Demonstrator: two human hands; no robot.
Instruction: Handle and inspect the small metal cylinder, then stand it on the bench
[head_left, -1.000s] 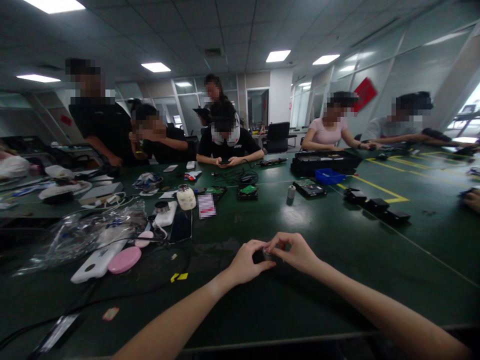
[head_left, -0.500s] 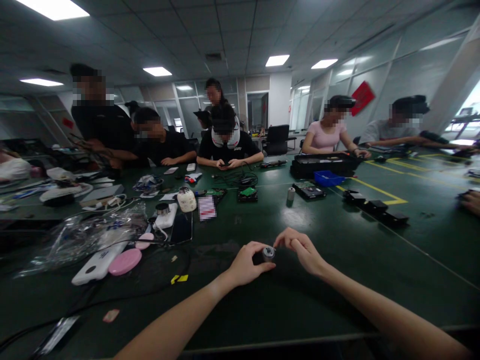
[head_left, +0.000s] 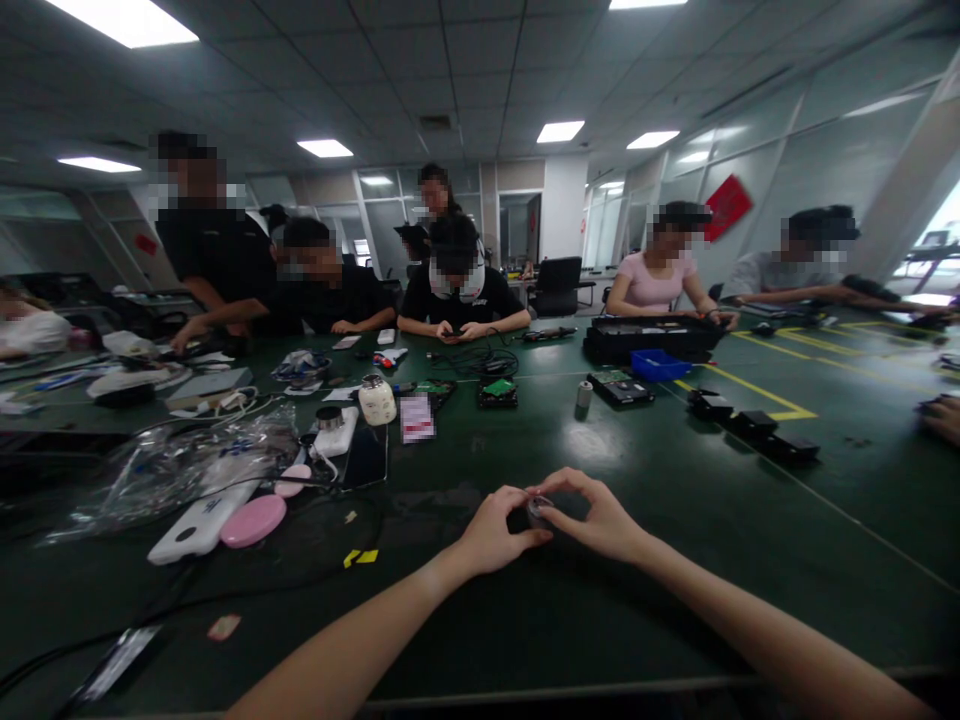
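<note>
Near the front of the green table, my left hand (head_left: 499,528) is closed around a small grey metal cylinder (head_left: 538,514), with the thumb on its near side and fingers on its far side. My right hand (head_left: 600,512) curves over from the right, thumb and index finger at the cylinder's top. Those fingers partly cover its top face, and whether they pinch a smaller part there cannot be made out. Farther off, a similar metal cylinder (head_left: 583,394) stands upright beside a hard drive (head_left: 622,387).
To the left lie a pink round case (head_left: 253,521), a white device (head_left: 196,530), clear plastic bags (head_left: 187,460), a dark phone (head_left: 366,458) and cables. A blue tray (head_left: 660,366) and black blocks (head_left: 754,424) are at right. Several people sit across the table.
My right hand has moved left, and its thumb and index finger now meet the cylinder's top. My left hand keeps its hold. The view has tilted slightly.
</note>
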